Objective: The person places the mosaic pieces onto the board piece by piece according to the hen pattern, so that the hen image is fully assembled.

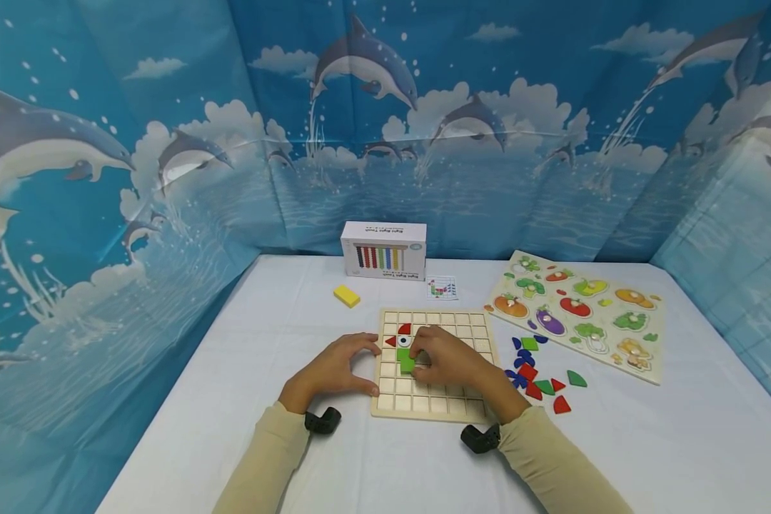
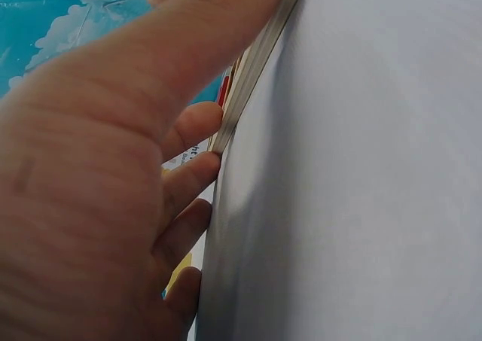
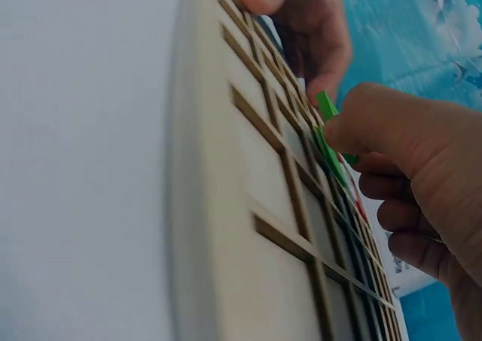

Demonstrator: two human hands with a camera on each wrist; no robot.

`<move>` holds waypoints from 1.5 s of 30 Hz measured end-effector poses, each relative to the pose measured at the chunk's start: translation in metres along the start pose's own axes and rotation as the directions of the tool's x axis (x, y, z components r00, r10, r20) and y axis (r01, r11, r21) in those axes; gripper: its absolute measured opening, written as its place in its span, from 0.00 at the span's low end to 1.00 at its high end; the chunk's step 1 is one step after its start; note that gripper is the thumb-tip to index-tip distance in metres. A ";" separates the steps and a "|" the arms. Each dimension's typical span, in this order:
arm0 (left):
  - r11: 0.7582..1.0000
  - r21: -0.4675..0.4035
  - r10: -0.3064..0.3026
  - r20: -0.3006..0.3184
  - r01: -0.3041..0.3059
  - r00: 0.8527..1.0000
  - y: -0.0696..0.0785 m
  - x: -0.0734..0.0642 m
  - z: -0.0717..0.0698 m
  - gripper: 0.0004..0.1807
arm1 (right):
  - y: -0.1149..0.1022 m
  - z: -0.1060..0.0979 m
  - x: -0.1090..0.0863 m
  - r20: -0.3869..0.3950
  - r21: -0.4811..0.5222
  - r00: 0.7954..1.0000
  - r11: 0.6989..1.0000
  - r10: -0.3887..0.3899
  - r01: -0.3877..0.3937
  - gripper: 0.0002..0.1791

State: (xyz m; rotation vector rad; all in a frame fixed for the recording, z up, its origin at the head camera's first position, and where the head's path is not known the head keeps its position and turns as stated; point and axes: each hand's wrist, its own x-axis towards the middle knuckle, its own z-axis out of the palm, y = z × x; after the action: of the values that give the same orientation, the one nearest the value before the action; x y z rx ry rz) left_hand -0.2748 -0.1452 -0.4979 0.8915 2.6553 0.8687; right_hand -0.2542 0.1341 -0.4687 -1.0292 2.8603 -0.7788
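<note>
A wooden grid board (image 1: 395,405) lies on the table with a red quarter-round piece (image 1: 405,329), a red triangle (image 1: 390,341) and a white piece with a black dot (image 1: 404,341) in its upper left cells. My right hand (image 1: 448,355) is over the board and pinches a green square (image 3: 327,106) between thumb and fingers, tilted against the grid. Another green piece (image 3: 331,164) lies in the grid just under it. At the board's left edge is my left hand (image 1: 340,365), thumb and fingertips (image 2: 202,123) spread along the rim and touching it.
Loose blue, red and green pieces (image 1: 528,371) lie right of the board. Beyond them rests a vegetable puzzle board (image 1: 607,307). Behind the grid are a pattern card (image 1: 442,288), a white box (image 1: 384,250) and a yellow block (image 1: 347,296). A dolphin curtain (image 1: 373,178) surrounds the table.
</note>
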 end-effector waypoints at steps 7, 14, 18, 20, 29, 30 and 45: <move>1.000 0.007 0.001 0.008 -0.001 1.000 0.002 0.000 -0.001 0.38 | -0.003 0.008 0.001 0.011 -0.043 1.000 0.999 0.006 -0.006 0.08; 1.000 0.005 0.004 0.001 -0.004 1.000 0.002 0.000 -0.002 0.38 | -0.005 0.007 0.002 0.023 -0.021 1.000 1.000 -0.005 0.005 0.08; 1.000 0.010 0.006 -0.001 -0.006 1.000 0.002 0.000 -0.003 0.38 | -0.007 0.006 0.001 0.029 -0.006 0.999 1.000 0.015 -0.015 0.08; 1.000 0.002 0.014 -0.004 -0.014 1.000 0.002 0.000 -0.003 0.38 | -0.008 0.006 0.001 0.030 0.000 0.999 1.000 0.023 -0.023 0.08; 1.000 -0.007 0.021 -0.008 -0.021 1.000 0.003 -0.001 -0.003 0.39 | -0.007 0.006 0.000 0.035 0.025 0.998 0.999 0.048 -0.049 0.09; 1.000 -0.007 0.023 -0.009 -0.023 1.000 0.003 -0.001 -0.002 0.39 | -0.007 0.006 0.000 0.035 0.026 0.998 0.998 0.048 -0.049 0.09; 1.000 -0.007 0.006 -0.008 -0.006 1.000 0.000 -0.001 0.001 0.38 | 0.010 -0.015 -0.039 -0.011 0.057 0.999 0.997 0.053 -0.052 0.07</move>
State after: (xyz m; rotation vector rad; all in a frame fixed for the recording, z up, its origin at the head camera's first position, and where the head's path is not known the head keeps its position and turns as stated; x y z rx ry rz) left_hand -0.2735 -0.1447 -0.4986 0.8974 2.6564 0.8842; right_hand -0.2321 0.1715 -0.4663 -0.9424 2.8451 -0.8603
